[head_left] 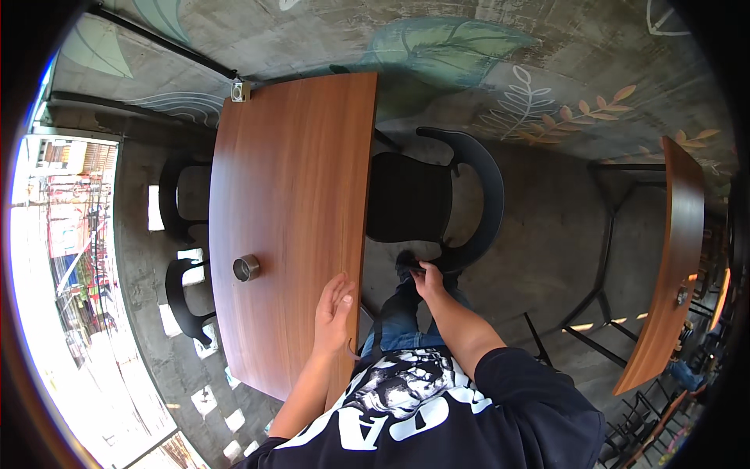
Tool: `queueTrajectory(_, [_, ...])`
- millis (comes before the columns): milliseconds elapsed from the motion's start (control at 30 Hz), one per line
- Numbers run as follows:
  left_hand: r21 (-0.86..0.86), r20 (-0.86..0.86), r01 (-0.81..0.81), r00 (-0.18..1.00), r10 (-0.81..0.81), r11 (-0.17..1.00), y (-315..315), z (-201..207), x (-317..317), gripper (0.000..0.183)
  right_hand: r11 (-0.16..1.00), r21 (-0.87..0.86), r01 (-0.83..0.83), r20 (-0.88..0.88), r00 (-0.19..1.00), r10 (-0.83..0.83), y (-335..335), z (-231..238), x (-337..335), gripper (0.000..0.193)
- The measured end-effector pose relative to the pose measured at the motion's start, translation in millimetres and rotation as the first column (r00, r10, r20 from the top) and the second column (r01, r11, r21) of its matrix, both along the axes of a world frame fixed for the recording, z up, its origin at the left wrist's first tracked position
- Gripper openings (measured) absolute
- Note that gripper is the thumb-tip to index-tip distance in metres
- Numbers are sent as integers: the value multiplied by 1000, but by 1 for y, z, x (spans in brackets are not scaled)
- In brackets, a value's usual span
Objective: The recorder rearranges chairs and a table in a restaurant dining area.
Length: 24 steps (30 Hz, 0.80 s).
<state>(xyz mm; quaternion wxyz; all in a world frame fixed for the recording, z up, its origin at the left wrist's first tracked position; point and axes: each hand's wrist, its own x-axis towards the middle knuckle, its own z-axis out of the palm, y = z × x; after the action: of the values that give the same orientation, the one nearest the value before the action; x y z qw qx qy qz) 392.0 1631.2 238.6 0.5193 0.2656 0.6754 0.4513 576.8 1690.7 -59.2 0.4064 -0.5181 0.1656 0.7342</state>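
A black chair [478, 211] with a curved backrest stands at the right long side of a brown wooden table [297, 195]. My right hand [428, 283] is closed on the near end of its backrest, thumb on top. Part of that grip is hidden by the hand itself. Over the table's near right edge I hold my left hand [334, 309] up, fingers extended and nothing in them. Farther left on the tabletop sits a small round metal-looking cup [246, 268], apart from my left hand.
Two more black chairs [173, 199] line the table's far left side. A small box-shaped object [240, 91] rests at the table's back corner by the painted wall [437, 47]. At right stands another wooden table [664, 273] on black metal legs. A bright opening [66, 273] lies at left.
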Motion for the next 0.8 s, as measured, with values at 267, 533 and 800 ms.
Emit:
queueTrajectory(267, [43,-91,17,996,-13,999,11,6,3,49,991,133,8,-2,1000,-8,72,19,71,8])
queueTrajectory(533, [96,-57,63,997,-58,993,10,-17,3,52,989,144,43,106,993,-59,153,43,135,18])
queueTrajectory(800, [120,-141,156,980,-139,980,42,-30,-7,48,966,226,122,119,981,-152,117,140,179,24])
